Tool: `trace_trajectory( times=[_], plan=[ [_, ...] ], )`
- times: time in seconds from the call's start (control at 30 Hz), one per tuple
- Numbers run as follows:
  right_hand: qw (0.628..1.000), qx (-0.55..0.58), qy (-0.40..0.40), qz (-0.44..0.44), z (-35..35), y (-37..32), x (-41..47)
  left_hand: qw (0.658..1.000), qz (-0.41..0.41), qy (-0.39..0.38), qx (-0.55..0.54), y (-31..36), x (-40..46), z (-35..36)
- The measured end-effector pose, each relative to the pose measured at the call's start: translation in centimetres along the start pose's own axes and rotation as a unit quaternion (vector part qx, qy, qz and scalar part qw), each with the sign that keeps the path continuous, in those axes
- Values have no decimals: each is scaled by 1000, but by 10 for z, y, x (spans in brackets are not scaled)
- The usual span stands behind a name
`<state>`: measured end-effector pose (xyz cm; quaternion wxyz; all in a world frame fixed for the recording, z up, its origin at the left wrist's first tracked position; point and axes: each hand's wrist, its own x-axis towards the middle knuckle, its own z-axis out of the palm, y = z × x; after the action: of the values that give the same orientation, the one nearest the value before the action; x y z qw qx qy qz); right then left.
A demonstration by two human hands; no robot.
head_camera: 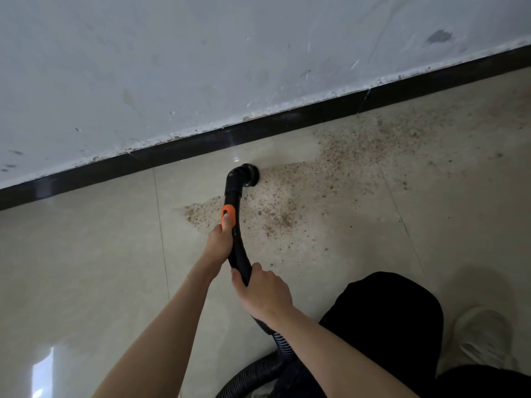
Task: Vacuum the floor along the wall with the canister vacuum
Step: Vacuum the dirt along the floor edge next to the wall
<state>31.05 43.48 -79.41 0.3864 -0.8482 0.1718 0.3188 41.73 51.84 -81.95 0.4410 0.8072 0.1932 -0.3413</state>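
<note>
No text, label, brand, number or sign could be read anywhere in the view.

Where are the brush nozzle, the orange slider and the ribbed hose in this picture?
brush nozzle (249, 175): head view, on its round black head at the floor.
orange slider (228, 211): head view, on its upper orange part above the thumb.
ribbed hose (283, 344): head view, on the ribbed stretch below the right wrist.
</note>
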Motion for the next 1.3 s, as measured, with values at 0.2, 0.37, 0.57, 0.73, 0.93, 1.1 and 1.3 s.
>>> trace_trajectory(
  times=[0.2,0.37,0.57,0.73,0.93,1.1,1.3],
  plan=[
    [999,24,30,25,-10,6,1,998,20,-30,58,21,5,19],
    [997,37,49,41,-17,10,3,995,29,-28,87,32,9,33],
    [993,66,72,64,-21,17,6,991,48,-36,124,46,11,47],
    [984,114,89,102,-28,23,8,984,62,-50,160,60,12,64],
    [975,118,135,133,-33,28,9,979,77,-73,176,77,10,84],
    [975,126,149,109,-39,30,16,974,86,-72,195,87,13,90],
    [989,104,89,48,-35,23,22,988,58,-27,138,69,17,58]
  ],
)
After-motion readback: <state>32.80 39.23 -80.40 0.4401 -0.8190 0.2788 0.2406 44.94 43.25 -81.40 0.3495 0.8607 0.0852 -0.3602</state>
